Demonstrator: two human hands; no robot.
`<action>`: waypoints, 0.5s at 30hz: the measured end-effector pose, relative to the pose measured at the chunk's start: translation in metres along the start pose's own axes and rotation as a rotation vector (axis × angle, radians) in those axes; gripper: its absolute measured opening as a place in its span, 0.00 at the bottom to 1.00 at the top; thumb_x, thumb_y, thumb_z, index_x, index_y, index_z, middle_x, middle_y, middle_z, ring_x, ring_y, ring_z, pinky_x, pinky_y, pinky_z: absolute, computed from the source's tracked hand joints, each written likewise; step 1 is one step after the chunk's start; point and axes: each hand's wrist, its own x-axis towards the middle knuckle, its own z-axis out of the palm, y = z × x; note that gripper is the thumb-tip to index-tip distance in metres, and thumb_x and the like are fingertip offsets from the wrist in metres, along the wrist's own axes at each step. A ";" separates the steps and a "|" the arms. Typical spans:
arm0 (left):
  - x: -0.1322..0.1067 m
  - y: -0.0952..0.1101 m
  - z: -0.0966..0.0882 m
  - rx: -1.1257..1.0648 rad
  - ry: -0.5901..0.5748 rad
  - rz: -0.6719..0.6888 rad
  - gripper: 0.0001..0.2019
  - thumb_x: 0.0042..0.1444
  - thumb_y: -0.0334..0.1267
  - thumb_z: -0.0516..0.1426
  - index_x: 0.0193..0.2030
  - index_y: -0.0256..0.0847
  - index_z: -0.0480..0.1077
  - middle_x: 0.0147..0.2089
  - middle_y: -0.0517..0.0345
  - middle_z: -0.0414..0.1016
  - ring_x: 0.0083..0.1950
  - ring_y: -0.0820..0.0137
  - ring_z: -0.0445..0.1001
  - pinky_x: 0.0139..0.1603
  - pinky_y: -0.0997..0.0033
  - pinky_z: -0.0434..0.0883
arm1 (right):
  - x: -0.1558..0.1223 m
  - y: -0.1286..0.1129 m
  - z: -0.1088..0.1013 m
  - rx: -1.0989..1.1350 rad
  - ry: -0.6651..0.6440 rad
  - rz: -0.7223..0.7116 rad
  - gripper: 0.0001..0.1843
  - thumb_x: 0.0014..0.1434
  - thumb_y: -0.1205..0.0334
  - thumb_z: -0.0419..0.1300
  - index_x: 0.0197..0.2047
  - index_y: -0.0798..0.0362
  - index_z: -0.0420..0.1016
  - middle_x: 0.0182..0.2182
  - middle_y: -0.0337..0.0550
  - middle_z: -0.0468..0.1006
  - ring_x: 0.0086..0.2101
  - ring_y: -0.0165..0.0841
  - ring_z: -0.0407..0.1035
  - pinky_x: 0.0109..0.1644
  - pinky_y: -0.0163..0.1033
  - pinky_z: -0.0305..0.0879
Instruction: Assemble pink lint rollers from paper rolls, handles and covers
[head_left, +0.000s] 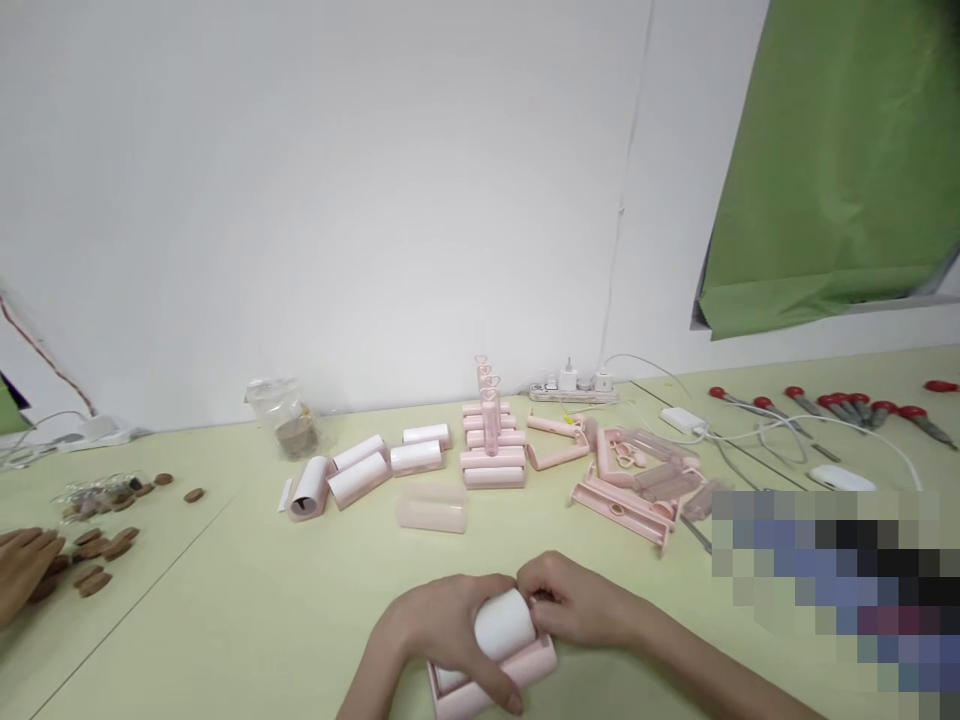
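My left hand is wrapped round a white paper roll that sits in a pink roller holder at the near edge of the table. My right hand is closed in a pinch at the right end of that roll, fingers touching it. Both hands meet over the roll, so its ends are partly hidden.
Spare white rolls, a clear cover, stacked pink holders and loose pink parts lie mid-table. A power strip, cables and red-handled tools sit right. Brown discs and another person's hand are far left.
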 end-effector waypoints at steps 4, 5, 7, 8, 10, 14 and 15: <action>0.000 -0.006 -0.005 -0.019 0.051 0.037 0.32 0.28 0.53 0.63 0.45 0.52 0.65 0.39 0.65 0.72 0.37 0.64 0.70 0.32 0.74 0.64 | -0.002 0.001 -0.014 0.099 -0.051 0.063 0.02 0.48 0.67 0.53 0.25 0.55 0.65 0.19 0.32 0.60 0.22 0.24 0.55 0.24 0.28 0.49; 0.000 -0.007 -0.006 -0.034 0.068 0.043 0.32 0.28 0.52 0.63 0.45 0.51 0.65 0.39 0.64 0.72 0.38 0.64 0.70 0.33 0.73 0.64 | -0.003 0.002 -0.019 0.127 -0.066 0.080 0.04 0.50 0.64 0.53 0.27 0.55 0.66 0.20 0.32 0.61 0.23 0.25 0.56 0.25 0.29 0.50; 0.000 -0.010 -0.009 -0.088 0.143 0.045 0.34 0.28 0.50 0.64 0.48 0.49 0.63 0.42 0.62 0.71 0.40 0.63 0.69 0.37 0.72 0.65 | -0.004 0.002 -0.027 0.212 -0.047 0.097 0.12 0.56 0.57 0.50 0.29 0.55 0.67 0.22 0.35 0.65 0.24 0.27 0.59 0.28 0.31 0.55; 0.000 -0.010 -0.010 -0.125 0.207 0.045 0.35 0.30 0.49 0.63 0.50 0.49 0.62 0.43 0.60 0.70 0.42 0.62 0.69 0.38 0.71 0.66 | -0.004 0.002 -0.029 0.270 -0.013 0.094 0.15 0.58 0.54 0.47 0.30 0.56 0.67 0.24 0.37 0.66 0.26 0.28 0.62 0.31 0.33 0.57; 0.001 -0.010 -0.010 -0.206 0.369 0.056 0.35 0.34 0.46 0.62 0.53 0.47 0.58 0.46 0.58 0.69 0.43 0.63 0.68 0.40 0.70 0.66 | -0.001 0.001 -0.027 0.405 0.054 0.069 0.20 0.59 0.50 0.44 0.32 0.56 0.67 0.27 0.41 0.69 0.31 0.31 0.65 0.37 0.37 0.60; 0.010 -0.005 -0.004 -0.331 0.626 0.158 0.27 0.43 0.42 0.58 0.51 0.45 0.57 0.44 0.58 0.69 0.41 0.67 0.68 0.39 0.71 0.67 | 0.007 -0.006 -0.007 0.721 0.086 0.008 0.19 0.57 0.48 0.49 0.43 0.54 0.64 0.38 0.46 0.70 0.39 0.36 0.68 0.42 0.41 0.62; 0.013 -0.004 -0.002 -0.349 0.662 0.183 0.26 0.44 0.41 0.57 0.51 0.44 0.57 0.42 0.59 0.69 0.40 0.68 0.68 0.38 0.72 0.67 | 0.009 -0.008 -0.002 0.792 0.101 0.015 0.20 0.57 0.48 0.50 0.46 0.53 0.61 0.39 0.46 0.70 0.40 0.36 0.68 0.43 0.41 0.63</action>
